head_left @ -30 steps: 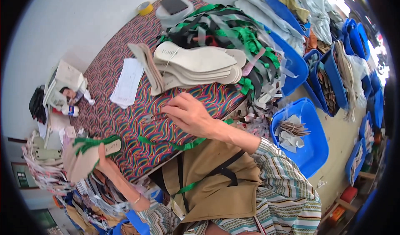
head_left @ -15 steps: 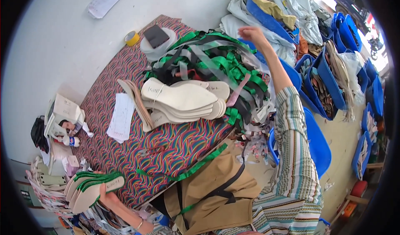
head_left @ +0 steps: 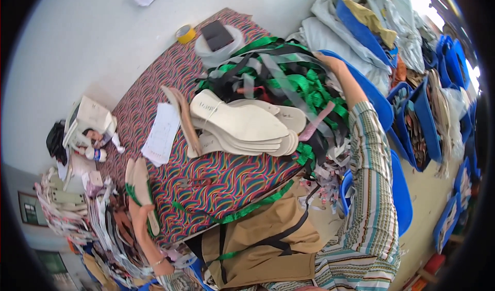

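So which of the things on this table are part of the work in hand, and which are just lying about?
In hand:
- left hand holds a bundle of soles wrapped with green strap
- right hand reaches into the pile of green and grey straps
- stack of pale insoles

Lying about:
- yellow tape roll
- dark phone
- paper slip
- blue bins

Tabletop with patterned cloth: stacked insoles at centre; strap heap behind them; paper sheet left of them.
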